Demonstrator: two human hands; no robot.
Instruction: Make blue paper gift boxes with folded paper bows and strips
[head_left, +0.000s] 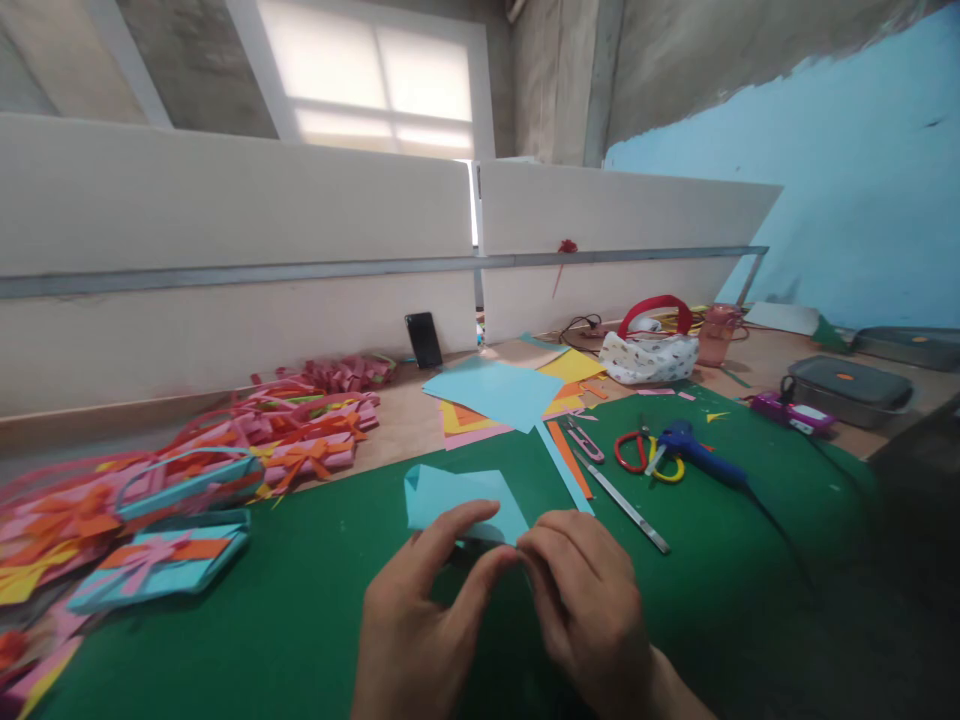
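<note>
A light blue sheet of paper [457, 498], folded and curled at its far left corner, is held just above the green mat. My left hand [431, 600] grips its near edge between thumb and fingers. Close beside it, my right hand [589, 590] pinches the near right corner of the same paper, its fingertips almost meeting the left thumb. The underside of the paper is hidden behind my hands. Narrow blue and orange paper strips [564, 468] lie just beyond the right hand, with a metal ruler [626, 505] to their right.
Paper bags with bows [161, 565] pile up at left. Blue sheets [491, 388] lie over coloured paper at the back, near a phone [424, 340]. Thread snips [585, 440], scissors [637, 455] and a corded blue glue gun [701, 455] lie at right. A green mat [300, 620] covers the table.
</note>
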